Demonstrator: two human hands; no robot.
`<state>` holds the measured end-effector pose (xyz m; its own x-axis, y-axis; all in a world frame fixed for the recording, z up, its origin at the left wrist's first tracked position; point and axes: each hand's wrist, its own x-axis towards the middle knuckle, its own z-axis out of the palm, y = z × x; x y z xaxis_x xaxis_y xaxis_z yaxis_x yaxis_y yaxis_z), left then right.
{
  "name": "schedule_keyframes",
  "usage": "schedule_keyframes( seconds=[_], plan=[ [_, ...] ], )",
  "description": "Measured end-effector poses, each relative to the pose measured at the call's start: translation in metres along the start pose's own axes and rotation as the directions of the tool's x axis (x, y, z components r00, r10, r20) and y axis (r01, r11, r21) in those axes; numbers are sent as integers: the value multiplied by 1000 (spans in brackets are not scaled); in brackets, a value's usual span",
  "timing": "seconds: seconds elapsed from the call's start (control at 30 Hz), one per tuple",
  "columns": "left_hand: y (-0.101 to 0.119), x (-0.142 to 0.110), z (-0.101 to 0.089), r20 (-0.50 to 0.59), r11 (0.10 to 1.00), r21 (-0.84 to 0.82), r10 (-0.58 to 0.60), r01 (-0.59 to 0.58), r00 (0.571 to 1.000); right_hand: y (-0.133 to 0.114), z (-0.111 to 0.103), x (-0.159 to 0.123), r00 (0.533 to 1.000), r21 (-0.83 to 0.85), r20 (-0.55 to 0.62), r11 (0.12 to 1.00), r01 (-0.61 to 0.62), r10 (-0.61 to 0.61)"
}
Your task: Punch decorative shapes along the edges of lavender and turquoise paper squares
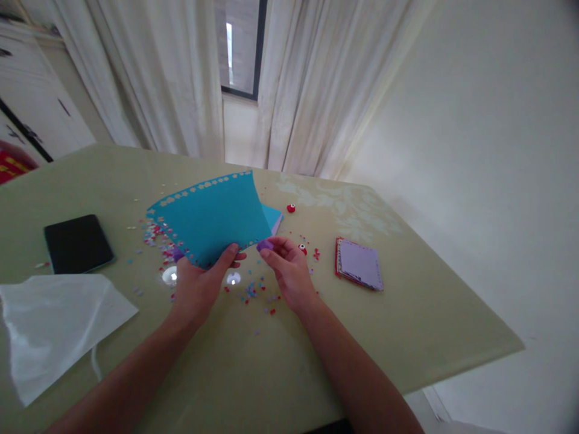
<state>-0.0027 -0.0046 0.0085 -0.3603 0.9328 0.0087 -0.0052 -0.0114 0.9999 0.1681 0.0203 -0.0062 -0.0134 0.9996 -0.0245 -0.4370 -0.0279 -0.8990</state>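
Note:
My left hand grips a blue sheet of paper by its near edge, thumb on top. Small cut-out shapes line the sheet's far and left edges, and part of its near edge. Between the fingers of my right hand is a small purple craft punch, at the sheet's near right corner. Whether the paper sits inside its slot cannot be made out. A second purple object lies by my left hand, partly hidden. Tiny paper cut-outs in blue, red and lilac are scattered below the sheet.
To the right lies a stack of lilac and red paper. Two red punches with eye-like tops, one farther back, stand near the sheet. More blue paper lies behind it. At left are a black tablet-like object and a white bag.

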Motion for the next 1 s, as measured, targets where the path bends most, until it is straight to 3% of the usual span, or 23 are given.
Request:
schedule_keyframes(
  seconds=[0.2,0.33,0.57,0.73,1.0],
  plan=[
    [2,0,0,-10,1000,17,-6,6,1000,4,-5,1,995,-140,102,990,28,-14],
    [4,-1,-1,-12,1000,22,3,-3,1000,7,-5,-1,994,-73,102,997,-34,42],
    [1,0,-3,-1,994,96,56,-56,998,-3,3,-8,970,-103,233,994,-44,67],
    [0,0,-3,13,992,104,66,-67,998,-3,4,-9,980,-159,198,987,38,-6],
    [0,-1,-1,33,993,86,75,-77,997,3,-2,-1,985,-99,159,991,85,-69]
  ],
)
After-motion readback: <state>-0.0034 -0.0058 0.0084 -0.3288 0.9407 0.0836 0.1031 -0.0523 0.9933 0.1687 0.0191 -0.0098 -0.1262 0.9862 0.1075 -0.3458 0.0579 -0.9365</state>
